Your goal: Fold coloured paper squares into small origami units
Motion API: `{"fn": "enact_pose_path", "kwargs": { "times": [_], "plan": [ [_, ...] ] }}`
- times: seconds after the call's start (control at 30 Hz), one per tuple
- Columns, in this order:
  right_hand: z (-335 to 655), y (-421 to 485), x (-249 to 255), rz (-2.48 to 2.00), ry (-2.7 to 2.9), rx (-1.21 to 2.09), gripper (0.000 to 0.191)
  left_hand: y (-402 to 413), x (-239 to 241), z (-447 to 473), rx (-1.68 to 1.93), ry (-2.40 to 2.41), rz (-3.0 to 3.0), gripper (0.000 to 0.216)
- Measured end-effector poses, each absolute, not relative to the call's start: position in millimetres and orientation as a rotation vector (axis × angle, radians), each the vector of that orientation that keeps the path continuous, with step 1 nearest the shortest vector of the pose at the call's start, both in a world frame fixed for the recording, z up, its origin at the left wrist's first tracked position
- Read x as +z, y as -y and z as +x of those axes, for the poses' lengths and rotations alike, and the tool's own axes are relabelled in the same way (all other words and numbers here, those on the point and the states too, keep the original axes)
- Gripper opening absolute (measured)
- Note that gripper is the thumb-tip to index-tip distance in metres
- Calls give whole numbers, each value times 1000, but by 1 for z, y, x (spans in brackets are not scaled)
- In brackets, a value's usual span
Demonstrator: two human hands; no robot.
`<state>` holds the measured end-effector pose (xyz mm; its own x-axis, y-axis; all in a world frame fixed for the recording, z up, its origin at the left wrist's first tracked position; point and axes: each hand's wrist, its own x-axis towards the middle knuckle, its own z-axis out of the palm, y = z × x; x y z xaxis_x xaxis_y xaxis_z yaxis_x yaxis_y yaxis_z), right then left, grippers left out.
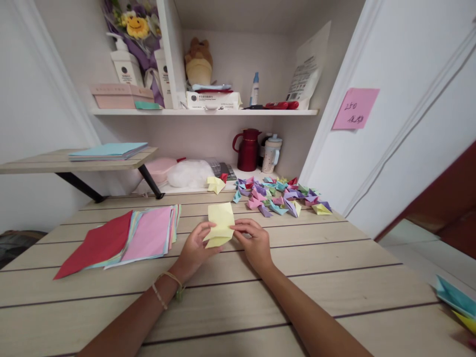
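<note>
A pale yellow sheet of paper, creased and partly folded, is held up just above the table between both hands. My left hand grips its left edge, thumb below and fingers behind. On the opposite edge, my right hand pinches the paper between thumb and fingertips. Beyond the hands lies a heap of small folded paper boats in many colours. A yellow folded paper piece sits left of that heap. To the left are stacked sheets, with red paper and pink paper on top.
The slatted wooden table reaches back to a white shelf unit. A dark red jug and a speckled cup stand behind the heap. At left, a small raised stand bears blue paper. More folded paper shows at far right.
</note>
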<state>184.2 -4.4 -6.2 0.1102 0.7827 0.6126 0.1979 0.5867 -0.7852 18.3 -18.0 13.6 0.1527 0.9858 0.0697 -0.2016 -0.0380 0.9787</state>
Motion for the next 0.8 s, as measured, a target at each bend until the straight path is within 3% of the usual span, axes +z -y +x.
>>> {"fn": "enact_pose_path", "kwargs": {
  "times": [0.2,0.37,0.5,0.6,0.8],
  "plan": [
    [185,5,-7,-946,1429,412,18,18,13,20,1213,-940,1209,36],
    [182,6,-4,-920,1462,630,15,12,4,13,1296,-957,1185,22],
    [180,8,-1,-890,1497,712,6,7,-2,9,1371,-939,1075,28],
    [179,8,-2,-926,1490,697,12,7,1,10,1368,-992,1084,25],
    [174,3,-8,-906,1268,870,27,9,8,15,1427,-958,1117,42]
  ]
}}
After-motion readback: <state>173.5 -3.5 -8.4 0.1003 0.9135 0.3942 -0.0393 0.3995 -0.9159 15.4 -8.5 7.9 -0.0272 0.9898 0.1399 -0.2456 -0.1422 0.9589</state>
